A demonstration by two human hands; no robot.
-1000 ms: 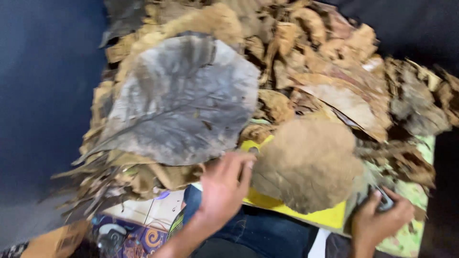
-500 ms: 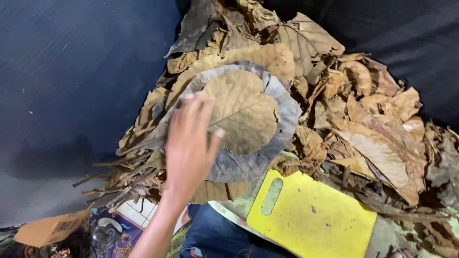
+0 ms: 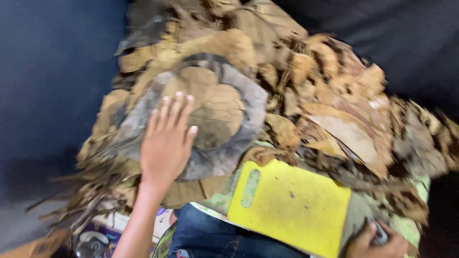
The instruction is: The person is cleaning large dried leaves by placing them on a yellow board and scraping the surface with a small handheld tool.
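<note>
My left hand (image 3: 166, 141) lies flat, fingers apart, on a round tan leaf (image 3: 216, 107) that rests on top of a larger grey leaf (image 3: 239, 138) in a heap of dry brown leaves (image 3: 330, 91). At the bottom right corner my right hand (image 3: 375, 241) shows only in part; it is closed around a small dark object (image 3: 381, 235) that I cannot identify. A yellow cutting board (image 3: 291, 205) with a slot handle lies on my lap between the two hands.
Dark cloth (image 3: 52, 71) surrounds the leaf heap on the left and at the top right. Loose twigs and leaf stalks (image 3: 81, 200) stick out at the lower left. A patterned mat (image 3: 95, 239) and my blue-jeaned leg (image 3: 205, 236) are below.
The round tan leaf moved from the yellow board onto the grey leaf, carried by my left hand, which now presses on it. The board is left bare.
</note>
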